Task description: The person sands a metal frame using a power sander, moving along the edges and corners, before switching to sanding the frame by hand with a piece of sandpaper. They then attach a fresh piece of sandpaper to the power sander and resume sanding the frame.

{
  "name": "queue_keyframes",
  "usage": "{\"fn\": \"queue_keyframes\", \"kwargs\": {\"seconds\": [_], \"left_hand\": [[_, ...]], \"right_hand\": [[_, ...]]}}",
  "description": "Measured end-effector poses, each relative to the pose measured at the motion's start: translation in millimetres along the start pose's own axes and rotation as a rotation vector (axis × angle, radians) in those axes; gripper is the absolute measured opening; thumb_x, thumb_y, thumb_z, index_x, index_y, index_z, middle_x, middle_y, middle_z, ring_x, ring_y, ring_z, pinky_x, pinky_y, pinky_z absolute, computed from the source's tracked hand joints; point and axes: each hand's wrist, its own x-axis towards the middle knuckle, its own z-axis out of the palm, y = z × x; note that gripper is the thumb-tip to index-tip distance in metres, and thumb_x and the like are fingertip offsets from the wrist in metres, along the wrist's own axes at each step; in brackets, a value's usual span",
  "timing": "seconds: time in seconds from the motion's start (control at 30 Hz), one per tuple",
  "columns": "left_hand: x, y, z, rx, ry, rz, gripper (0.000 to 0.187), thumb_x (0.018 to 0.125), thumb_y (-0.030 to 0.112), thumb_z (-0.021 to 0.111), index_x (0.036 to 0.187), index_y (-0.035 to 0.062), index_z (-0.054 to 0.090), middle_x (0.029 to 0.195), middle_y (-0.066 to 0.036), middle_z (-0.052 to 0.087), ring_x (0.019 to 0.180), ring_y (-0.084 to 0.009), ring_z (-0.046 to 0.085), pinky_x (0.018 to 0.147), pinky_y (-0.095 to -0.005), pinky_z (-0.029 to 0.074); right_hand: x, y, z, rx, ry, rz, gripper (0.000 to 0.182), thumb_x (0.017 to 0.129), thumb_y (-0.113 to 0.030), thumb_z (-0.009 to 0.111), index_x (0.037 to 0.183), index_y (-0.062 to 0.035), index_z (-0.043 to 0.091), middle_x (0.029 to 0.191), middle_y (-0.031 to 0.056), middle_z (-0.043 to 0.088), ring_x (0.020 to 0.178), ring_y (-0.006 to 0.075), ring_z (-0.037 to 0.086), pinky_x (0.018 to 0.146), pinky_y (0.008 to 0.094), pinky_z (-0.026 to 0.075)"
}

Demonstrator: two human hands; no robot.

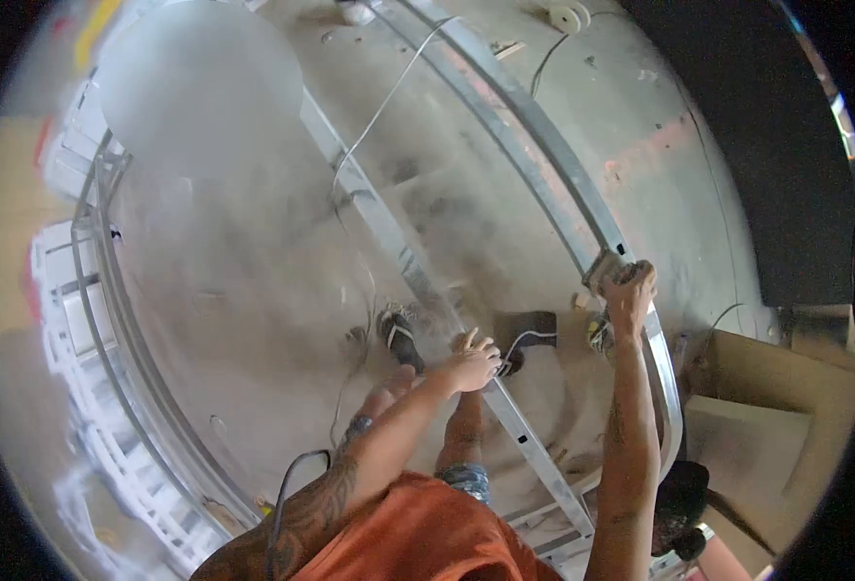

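My left hand (474, 361) is on a long flat metal bar (384, 225), its fingers bent over the bar's edge. My right hand (631, 293), closed, grips a small dusty brownish-grey block (603, 270) at the outer metal rail (553, 145). The block's kind does not show, and my fingers hide part of it. The rail curves round below my right hand on the right side. A thin pale cable (393, 92) loops over the bar and up to the rail.
My sandalled feet (400, 334) stand on a dusty concrete floor (253, 242) beneath the frame. An open cardboard box (771, 382) stands at the right, near a dark object (681, 499). White ladder-like metal pieces (88, 320) line the left. A white reel (570, 16) lies at the top.
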Motion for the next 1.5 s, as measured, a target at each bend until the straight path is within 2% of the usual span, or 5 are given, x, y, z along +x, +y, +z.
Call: {"fn": "queue_keyframes", "kwargs": {"seconds": [0.33,0.4,0.77,1.23,1.5], "left_hand": [[-33.5,-76.8,-19.8,0.031,0.558,0.242,0.023,0.093,0.019,0.060,0.107,0.0042,0.071,0.112,-0.013,0.068,0.120,-0.0299,0.061,0.115,-0.0495,0.040],[-34.1,-93.8,-114.5,0.213,0.153,0.013,0.018,0.092,0.019,0.060,0.098,0.0062,0.071,0.102,-0.015,0.071,0.108,-0.0339,0.065,0.100,-0.0514,0.046],[38.2,-219.5,-196.7,0.201,0.304,-0.094,0.020,0.095,0.027,0.062,0.089,0.0103,0.071,0.090,-0.010,0.074,0.085,-0.0313,0.071,0.074,-0.0449,0.057],[52.1,-215.7,-191.2,0.278,0.087,-0.098,0.009,0.089,0.016,0.064,0.084,0.0106,0.068,0.080,-0.006,0.066,0.074,-0.0302,0.064,0.064,-0.0433,0.050],[52.2,-214.9,-186.4,0.302,0.063,-0.098,0.008,0.089,0.014,0.063,0.085,0.0113,0.069,0.079,-0.005,0.064,0.074,-0.0289,0.062,0.064,-0.0423,0.048]], "right_hand": [[-56.5,-111.2,82.4,0.219,-0.511,-0.095,0.072,0.064,-0.012,0.088,0.123,0.0057,0.050,0.118,0.0279,0.060,0.119,0.0428,0.059,0.099,0.0479,0.050],[-65.2,-99.7,123.7,0.202,-0.549,-0.023,0.074,0.066,-0.016,0.087,0.125,0.0068,0.049,0.119,0.0288,0.059,0.119,0.0444,0.058,0.099,0.0486,0.049],[-92.8,-24.2,340.8,0.104,-0.672,0.265,0.102,0.060,-0.019,0.093,0.146,-0.0080,0.041,0.144,0.0282,0.043,0.132,0.0498,0.045,0.108,0.0569,0.045],[-90.2,-29.2,467.2,0.287,-0.474,0.534,0.072,0.086,-0.026,0.082,0.147,-0.0236,0.043,0.142,0.0264,0.043,0.131,0.0563,0.043,0.108,0.0583,0.047],[-98.2,27.0,442.6,0.421,-0.486,0.481,0.045,0.102,-0.032,0.060,0.142,-0.0122,0.051,0.136,0.0256,0.054,0.126,0.0485,0.054,0.104,0.0531,0.048]]}}
